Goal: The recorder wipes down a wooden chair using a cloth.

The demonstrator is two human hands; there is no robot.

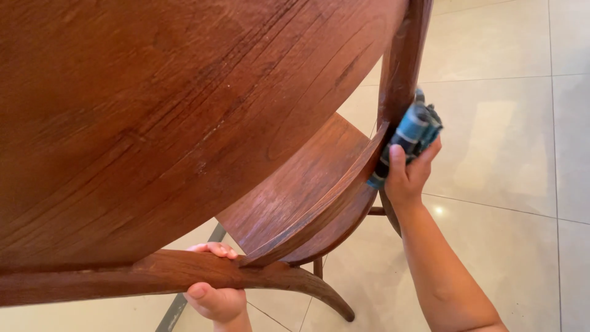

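You are tipping the big round wooden table (153, 110) over the tiled floor (510, 123), and it is resting only on your left hand (215, 295), whose grip is closing around the curved leg (184, 273); if those fingers are slipping, the heavy top could be dropping onto the tiles or onto you. Your right hand (409, 175) is holding the folded blue cloth (412, 132) tightly against the upright leg (402, 61), just above the lower shelf (307, 184). Pressing too hard there could be pushing the table off balance.
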